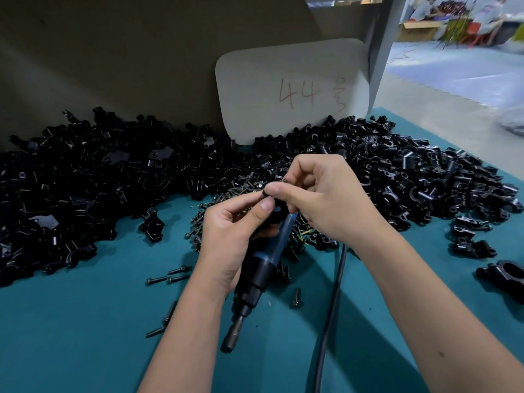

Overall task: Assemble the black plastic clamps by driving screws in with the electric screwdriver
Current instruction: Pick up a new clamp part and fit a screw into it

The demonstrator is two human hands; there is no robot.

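Hands: both meet over the middle of the counter [85, 336], pinching one small black clamp piece [273, 207] between them.
Left hand [235, 236]: thumb and forefinger pinch the clamp piece; the other fingers curl round the electric screwdriver [262, 268].
Right hand [320, 194]: fingertips pinch the same piece from above.
Screwdriver: blue and black body, tilted, bit end pointing down toward the viewer; its black cable [330, 307] runs along the counter beneath the right forearm.
Screws [226, 194]: heap just beyond the hands; loose ones [170, 276] lie to the left.
Clamp parts: big black piles on the left [71, 180] and right [411, 171].
Card [292, 89]: pale, marked "44", stands behind.
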